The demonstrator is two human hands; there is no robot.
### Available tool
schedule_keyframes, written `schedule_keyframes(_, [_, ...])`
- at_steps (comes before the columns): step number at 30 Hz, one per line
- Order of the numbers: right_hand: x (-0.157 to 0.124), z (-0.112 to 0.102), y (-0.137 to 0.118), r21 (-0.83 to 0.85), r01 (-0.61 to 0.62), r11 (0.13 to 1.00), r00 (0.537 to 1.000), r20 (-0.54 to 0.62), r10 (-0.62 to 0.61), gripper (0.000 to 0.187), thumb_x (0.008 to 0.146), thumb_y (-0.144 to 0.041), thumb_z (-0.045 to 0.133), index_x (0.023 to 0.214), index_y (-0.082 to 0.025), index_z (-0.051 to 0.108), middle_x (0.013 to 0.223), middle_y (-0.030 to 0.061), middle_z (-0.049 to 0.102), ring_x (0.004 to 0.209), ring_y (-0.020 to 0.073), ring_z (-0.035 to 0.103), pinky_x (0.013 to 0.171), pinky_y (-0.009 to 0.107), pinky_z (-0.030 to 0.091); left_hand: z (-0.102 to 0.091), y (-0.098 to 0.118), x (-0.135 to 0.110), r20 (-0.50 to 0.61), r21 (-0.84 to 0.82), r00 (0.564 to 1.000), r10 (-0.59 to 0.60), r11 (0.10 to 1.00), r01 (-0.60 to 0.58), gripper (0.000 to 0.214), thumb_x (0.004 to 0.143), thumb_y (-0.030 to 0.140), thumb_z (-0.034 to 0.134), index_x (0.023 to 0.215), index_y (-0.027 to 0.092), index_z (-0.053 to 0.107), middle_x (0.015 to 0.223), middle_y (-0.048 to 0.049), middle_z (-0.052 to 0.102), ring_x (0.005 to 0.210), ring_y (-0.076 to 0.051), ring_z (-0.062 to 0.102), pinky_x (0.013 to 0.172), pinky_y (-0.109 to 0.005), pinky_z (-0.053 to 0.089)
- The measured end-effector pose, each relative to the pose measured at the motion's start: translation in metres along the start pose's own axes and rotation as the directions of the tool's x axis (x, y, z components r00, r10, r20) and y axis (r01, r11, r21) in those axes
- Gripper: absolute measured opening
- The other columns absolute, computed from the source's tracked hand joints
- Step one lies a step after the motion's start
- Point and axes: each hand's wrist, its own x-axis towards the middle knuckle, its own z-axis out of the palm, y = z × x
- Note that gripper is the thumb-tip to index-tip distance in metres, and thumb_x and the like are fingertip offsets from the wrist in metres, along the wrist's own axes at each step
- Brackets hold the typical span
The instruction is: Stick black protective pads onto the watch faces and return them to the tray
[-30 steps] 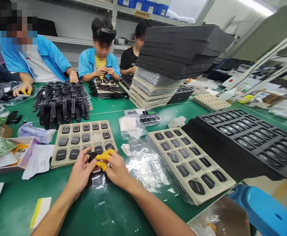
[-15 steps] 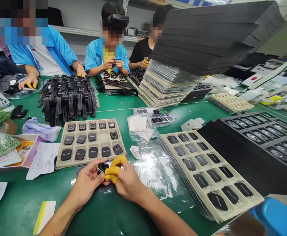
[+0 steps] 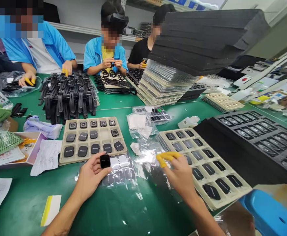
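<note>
My left hand (image 3: 94,175) grips a square watch body (image 3: 105,161) by its edges, its glossy black face turned up. My right hand (image 3: 176,167) has yellow finger covers and hovers over clear plastic film (image 3: 145,160), left of a tray. Its thumb and forefinger come together; whatever may be between them is too small to make out. A beige tray (image 3: 62,154) of watch bodies, several under dark square covers, sits beyond my left hand. Beneath that hand lies a clear sheet with pale squares (image 3: 120,173). Dark covered squares fill the pockets of the right-hand beige tray (image 3: 219,205).
Black straps (image 3: 67,95) are heaped at the back left, near co-workers' hands. A tall stack of trays (image 3: 165,82) under black sheets stands behind. On the left are an open box (image 3: 36,147) and papers (image 3: 46,157). A blue stool (image 3: 271,209) is at lower right.
My right hand has left the watch body and moved right, over the plastic film. My left hand still holds the watch body, its black face now uncovered by fingers.
</note>
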Motion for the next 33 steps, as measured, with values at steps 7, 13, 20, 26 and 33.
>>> schedule_keyframes(7, [0.051,0.061,-0.037,0.023,-0.175,0.984,0.960,0.224,0.165,0.021,0.091,-0.031,0.057,0.095,-0.020,0.075,0.085,0.0072,0.067,0.068,0.0180,0.058,0.063,0.032,0.046,0.001,-0.015,0.001,0.023,-0.017,0.998,0.053,0.998,-0.053,0.059,0.069,0.026,0.085,0.122,0.015,0.061,0.093,-0.0058,0.072,0.082,-0.015,0.068,0.076,-0.026,0.055])
schedule_keyframes(13, [0.052,0.055,-0.087,0.546,-0.171,0.820,0.966,0.256,0.031,0.033,0.087,-0.044,0.071,0.110,-0.021,0.070,0.079,0.0030,0.068,0.060,0.0136,0.054,0.055,0.028,0.047,0.000,-0.019,0.004,0.026,-0.032,0.996,0.084,0.996,-0.084,0.061,0.069,0.022,0.083,0.125,0.016,0.062,0.087,-0.0023,0.070,0.071,-0.010,0.063,0.065,-0.022,0.051])
schedule_keyframes(20, [0.051,0.069,-0.119,0.558,0.218,0.801,0.905,0.191,-0.379,0.011,0.092,-0.023,0.067,0.101,-0.024,0.074,0.096,0.0064,0.068,0.085,0.0161,0.065,0.074,0.030,0.056,0.001,-0.026,0.005,-0.013,0.012,0.995,0.100,0.995,-0.100,0.056,0.067,0.021,0.083,0.121,0.014,0.066,0.086,-0.0036,0.074,0.075,-0.013,0.067,0.071,-0.024,0.054])
schedule_keyframes(26, [0.050,0.073,-0.112,0.562,0.249,0.789,0.914,0.134,-0.384,0.009,0.092,-0.022,0.068,0.101,-0.022,0.072,0.092,0.0055,0.068,0.082,0.0154,0.064,0.070,0.029,0.054,0.001,-0.026,0.004,0.009,0.070,0.995,0.104,0.992,-0.104,0.055,0.065,0.021,0.083,0.118,0.014,0.069,0.092,-0.0063,0.077,0.082,-0.018,0.072,0.077,-0.028,0.058])
schedule_keyframes(33, [0.046,0.076,-0.110,0.596,0.211,0.775,0.920,0.146,-0.363,0.009,0.092,-0.026,0.068,0.099,-0.021,0.071,0.089,0.0053,0.066,0.082,0.0163,0.062,0.069,0.030,0.052,0.002,-0.023,0.004,0.011,0.084,0.994,0.106,0.991,-0.106,0.055,0.066,0.019,0.082,0.118,0.013,0.069,0.095,-0.0069,0.079,0.086,-0.020,0.075,0.080,-0.028,0.061])
